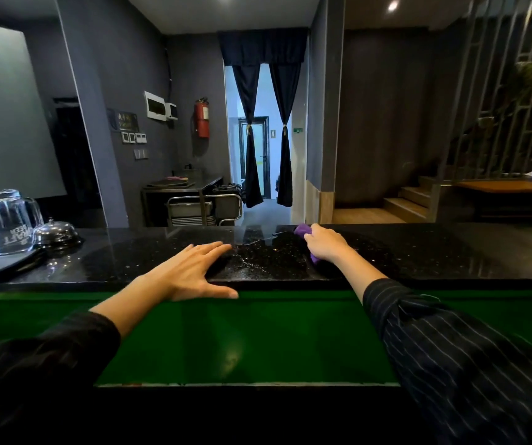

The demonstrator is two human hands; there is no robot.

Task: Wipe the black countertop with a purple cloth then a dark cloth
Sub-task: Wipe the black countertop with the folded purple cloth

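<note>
- The black countertop (419, 252) is a long, shiny stone top. It runs under both hands and far out to each side of the hand with the cloth. Wet streaks shine just left of that hand, so this part looks like the part being cleaned.
- The glass pitcher (4, 220) stands upside down far to the left of the wiping hand, well out of the way. I think it is kept there so the cloth has room.
- The metal call bell (54, 232) sits just beside the pitcher, also far from the wiping.
- The left hand (190, 271) lies flat and spread wide on the near edge of the counter, holding nothing. It looks like it steadies the person while they reach.
- The right hand (324, 242) is closed tight around the cloth and presses it down on the counter near the far edge.
- The purple cloth (303, 230) is bunched up in that fist. A bit sticks out past the fingers and a bit below the palm.
- No dark cloth can be seen, so I think the first wipe is not finished.
</note>
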